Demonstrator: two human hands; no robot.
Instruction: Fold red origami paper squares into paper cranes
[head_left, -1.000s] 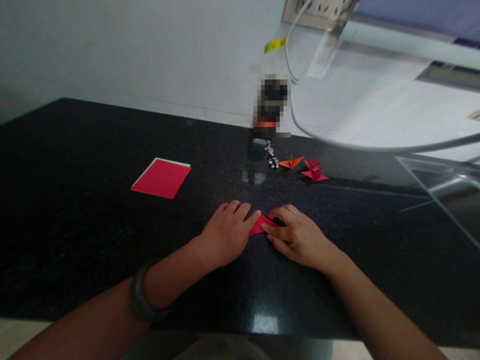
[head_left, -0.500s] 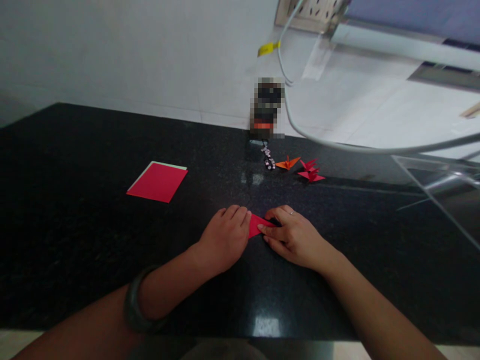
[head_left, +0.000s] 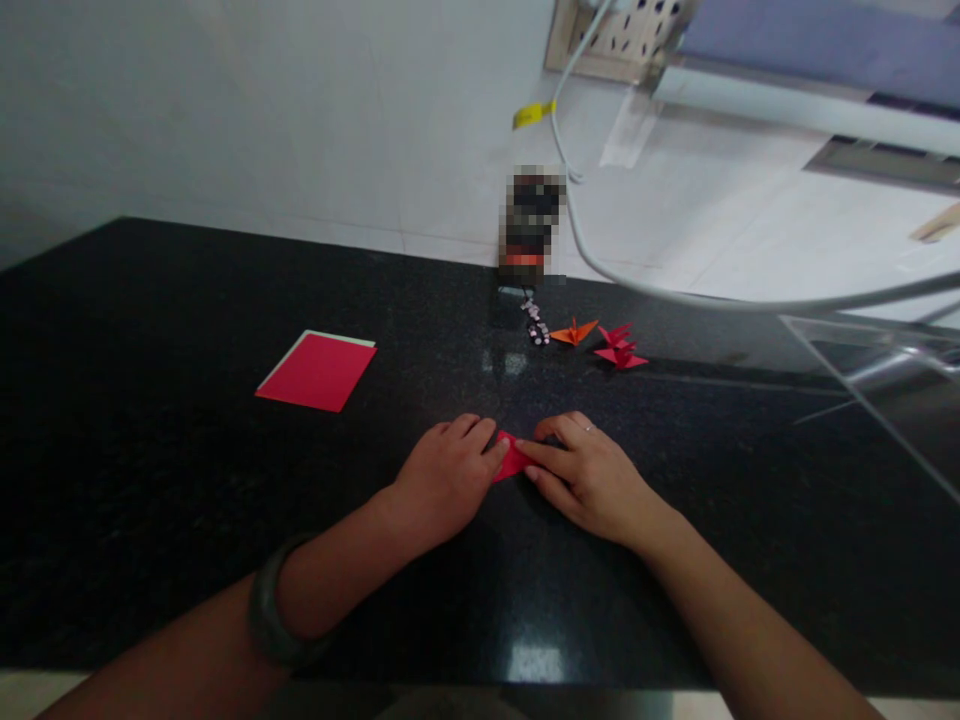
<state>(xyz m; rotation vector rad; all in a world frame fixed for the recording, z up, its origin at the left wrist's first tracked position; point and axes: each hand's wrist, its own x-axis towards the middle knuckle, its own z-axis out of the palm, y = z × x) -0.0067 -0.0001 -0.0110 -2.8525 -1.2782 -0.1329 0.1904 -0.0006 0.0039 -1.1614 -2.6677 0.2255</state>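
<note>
Both hands work on a small folded piece of red origami paper lying on the black countertop. My left hand covers the paper's left part, its fingers curled and pressed on it. From the other side my right hand grips the right part, with index finger and thumb on the paper and a ring on one finger. The paper's outer ends are hidden under the hands. A stack of square paper, red on top with a pale edge showing behind, lies to the left.
Beyond my right hand stand an orange paper crane and red paper cranes. A beaded strap hangs from a blurred-out object against the wall. A grey cable loops at the right, above a clear panel.
My right index finger has shifted left and up along the red paper. My left fingers have spread a little, with the index finger now extended onto the paper. The view has tilted slightly.
</note>
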